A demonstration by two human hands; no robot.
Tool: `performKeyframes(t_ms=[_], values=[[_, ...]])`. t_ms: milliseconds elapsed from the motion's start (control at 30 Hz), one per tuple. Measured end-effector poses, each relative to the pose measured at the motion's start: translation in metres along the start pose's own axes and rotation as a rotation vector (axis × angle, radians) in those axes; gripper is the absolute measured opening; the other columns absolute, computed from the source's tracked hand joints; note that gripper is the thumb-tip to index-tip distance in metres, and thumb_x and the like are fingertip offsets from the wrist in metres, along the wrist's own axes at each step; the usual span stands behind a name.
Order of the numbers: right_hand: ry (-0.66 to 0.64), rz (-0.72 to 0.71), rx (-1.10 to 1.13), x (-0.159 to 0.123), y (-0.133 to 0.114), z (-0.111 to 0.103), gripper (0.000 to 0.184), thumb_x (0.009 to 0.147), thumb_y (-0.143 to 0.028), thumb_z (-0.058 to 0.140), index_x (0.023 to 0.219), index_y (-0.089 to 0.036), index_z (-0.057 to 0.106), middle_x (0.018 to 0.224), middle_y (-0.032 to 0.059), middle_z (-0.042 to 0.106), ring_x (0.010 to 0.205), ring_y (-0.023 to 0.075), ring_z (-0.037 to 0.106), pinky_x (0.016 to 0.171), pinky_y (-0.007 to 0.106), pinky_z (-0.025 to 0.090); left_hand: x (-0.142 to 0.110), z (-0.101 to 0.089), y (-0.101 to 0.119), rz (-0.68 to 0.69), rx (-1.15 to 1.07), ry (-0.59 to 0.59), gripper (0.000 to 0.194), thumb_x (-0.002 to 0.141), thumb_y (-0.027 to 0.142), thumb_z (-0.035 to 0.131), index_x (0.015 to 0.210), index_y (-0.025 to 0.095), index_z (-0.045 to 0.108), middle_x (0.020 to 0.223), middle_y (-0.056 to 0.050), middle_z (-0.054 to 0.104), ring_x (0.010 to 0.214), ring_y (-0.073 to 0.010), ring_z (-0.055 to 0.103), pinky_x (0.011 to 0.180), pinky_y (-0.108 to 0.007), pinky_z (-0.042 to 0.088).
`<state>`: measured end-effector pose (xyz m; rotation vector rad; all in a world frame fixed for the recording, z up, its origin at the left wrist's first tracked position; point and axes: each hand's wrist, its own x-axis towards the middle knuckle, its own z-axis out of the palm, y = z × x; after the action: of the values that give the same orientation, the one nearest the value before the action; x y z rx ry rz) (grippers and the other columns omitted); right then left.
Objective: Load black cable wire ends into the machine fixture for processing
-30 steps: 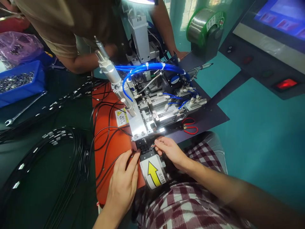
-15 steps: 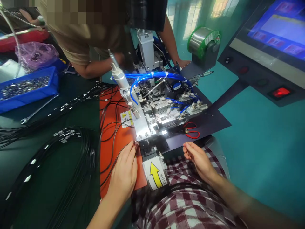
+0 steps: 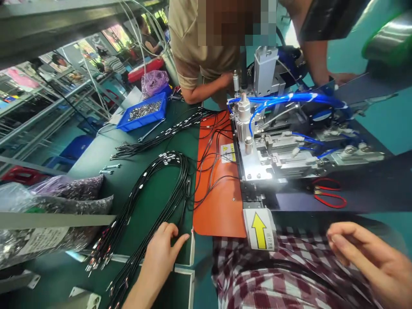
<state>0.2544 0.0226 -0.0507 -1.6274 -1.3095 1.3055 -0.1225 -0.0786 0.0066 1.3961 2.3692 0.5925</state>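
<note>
My left hand (image 3: 162,244) hovers low over the green table, beside the right strands of a looped bundle of black cables (image 3: 185,180). Its thumb stands apart from the curled fingers, and nothing shows between them. My right hand (image 3: 370,251) is at the lower right, above my lap, with thumb and index tips together; I see no object in it. Ahead stands a metal machine (image 3: 254,165) with blue air tubes (image 3: 289,98). Several thin black cables lie over its orange side plate (image 3: 215,219). A white cover (image 3: 260,227) with a yellow arrow is at its near end.
Red-handled scissors (image 3: 331,199) lie on the machine's dark base. A blue bin (image 3: 161,113) of small metal parts, a wrench (image 3: 151,131) and a second cable bundle (image 3: 180,126) are further back. Plastic bags (image 3: 74,193) sit at left. A co-worker (image 3: 189,56) leans behind the machine.
The view has swung left. My left hand has left the machine's near edge and moved left to the cable bundle. My right hand has drawn back from the machine, fingers still curled.
</note>
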Motion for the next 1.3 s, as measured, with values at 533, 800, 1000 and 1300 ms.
performKeyframes(t_ms=[533,800,1000,1300], values=[[-0.279,-1.462,-0.367,-0.052,-0.101,0.167,0.028,0.089,-0.027,0.046,0.116,-0.031,0.054,0.059,-0.0044,0.054,0.045,0.0135,0.046,0.045,0.029,0.027,0.042,-0.01,0.101,-0.192,-1.057,-0.078,0.032,0.075,0.024,0.072,0.103,0.013,0.062,0.108,-0.013,0.07,0.09,-0.0193,0.069,0.075,-0.023,0.056],[-0.285,-1.41,-0.382,-0.036,-0.113,0.154,0.013,0.088,-0.03,0.051,0.085,-0.021,0.059,0.055,-0.0013,0.057,0.047,0.015,0.049,0.046,0.028,0.028,0.044,0.013,0.085,0.035,-0.582,0.046,0.031,0.083,0.038,0.063,0.104,0.016,0.063,0.09,-0.007,0.071,0.079,-0.0197,0.068,0.067,-0.028,0.056],[-0.543,-0.562,0.166,0.005,-0.103,0.08,0.022,0.093,-0.036,0.047,0.084,-0.02,0.06,0.066,-0.0007,0.059,0.055,0.0113,0.052,0.052,0.023,0.039,0.039,0.035,0.053,0.401,-0.087,0.282,0.024,0.089,0.026,0.053,0.111,0.019,0.06,0.096,-0.007,0.071,0.085,-0.0199,0.068,0.083,-0.034,0.052],[-0.521,0.04,0.495,0.002,-0.067,0.072,0.021,0.076,-0.034,0.069,0.074,-0.016,0.059,0.061,-0.002,0.057,0.045,0.0079,0.048,0.046,0.022,0.038,0.012,0.047,0.086,0.702,0.125,0.128,0.044,0.087,0.03,0.056,0.13,0.021,0.052,0.091,-0.008,0.067,0.08,-0.0222,0.065,0.068,-0.031,0.054]])
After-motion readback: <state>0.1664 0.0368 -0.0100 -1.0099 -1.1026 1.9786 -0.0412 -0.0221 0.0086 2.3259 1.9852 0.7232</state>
